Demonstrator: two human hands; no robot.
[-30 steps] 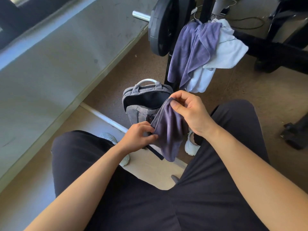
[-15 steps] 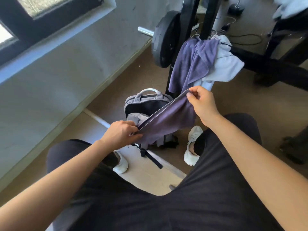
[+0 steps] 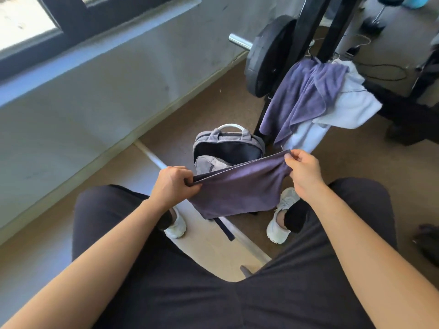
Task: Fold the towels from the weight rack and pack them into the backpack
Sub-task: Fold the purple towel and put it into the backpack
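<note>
Above the open backpack (image 3: 229,150), each hand pinches the stretched towel's (image 3: 237,191) top edge.

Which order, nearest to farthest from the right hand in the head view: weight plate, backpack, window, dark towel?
1. dark towel: pinched in the right hand itself.
2. backpack: open, just ahead and to the hand's left.
3. weight plate: beyond the backpack, higher in view.
4. window: far upper left.
</note>
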